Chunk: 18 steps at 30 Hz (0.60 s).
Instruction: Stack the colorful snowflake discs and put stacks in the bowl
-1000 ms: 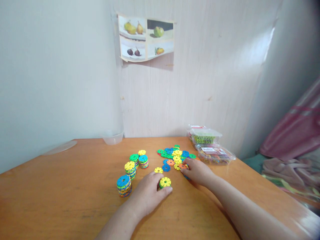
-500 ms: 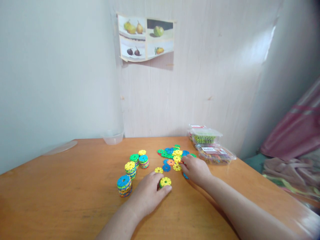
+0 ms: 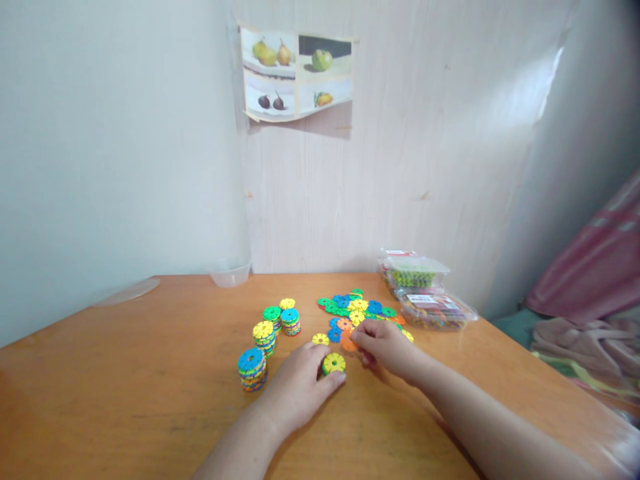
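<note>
Right hand (image 3: 387,348) has its grip pinched narrow on an orange disc (image 3: 348,344), right beside the short yellow-topped stack (image 3: 333,364). Left hand (image 3: 299,388) has its grip closed round that stack, thumb on the near side, fingers on the left (the stack sits on the desk (image 3: 150,400) and looks only a few discs tall). Just behind both hands is a loose pile of discs (image 3: 357,308): green, blue, yellow, orange. Left of the pile stand several taller stacks (image 3: 263,337), and the nearest one, the blue-topped stack (image 3: 251,369), is just beside the left hand. Two clear lidded boxes (image 3: 434,310) sit by the desk's right edge, near the wall.
</note>
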Motion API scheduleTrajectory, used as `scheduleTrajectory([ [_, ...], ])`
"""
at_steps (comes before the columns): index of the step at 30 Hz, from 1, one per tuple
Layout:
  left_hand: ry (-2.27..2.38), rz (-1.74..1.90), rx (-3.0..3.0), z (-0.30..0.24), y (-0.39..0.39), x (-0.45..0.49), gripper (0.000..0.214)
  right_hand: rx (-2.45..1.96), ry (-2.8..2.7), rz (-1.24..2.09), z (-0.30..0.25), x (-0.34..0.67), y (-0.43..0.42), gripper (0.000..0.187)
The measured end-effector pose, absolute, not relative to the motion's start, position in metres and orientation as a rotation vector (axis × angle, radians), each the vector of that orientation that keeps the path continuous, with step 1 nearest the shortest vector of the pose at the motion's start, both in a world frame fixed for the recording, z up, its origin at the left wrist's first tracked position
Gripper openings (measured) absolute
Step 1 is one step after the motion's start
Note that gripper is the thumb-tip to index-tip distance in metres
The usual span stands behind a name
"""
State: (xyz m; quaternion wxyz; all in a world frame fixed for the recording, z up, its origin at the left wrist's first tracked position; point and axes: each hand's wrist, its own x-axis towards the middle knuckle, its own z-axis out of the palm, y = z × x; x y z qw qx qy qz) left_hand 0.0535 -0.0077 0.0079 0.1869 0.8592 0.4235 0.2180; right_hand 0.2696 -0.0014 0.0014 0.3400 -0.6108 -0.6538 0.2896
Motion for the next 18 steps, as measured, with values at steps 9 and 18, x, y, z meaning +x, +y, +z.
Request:
scheduleTrajectory([
  [9,1.156,0.61,2.354,0.009,-0.008,0.053,0.015,-1.345,-1.49,1.322,-0.001,0.249,-0.01,0.027],
  [18,1.101,0.658,2.368,0.007,-0.007,0.053,0.02,-1.193,-1.474,1.498,0.0,0.259,-0.009,0.023],
])
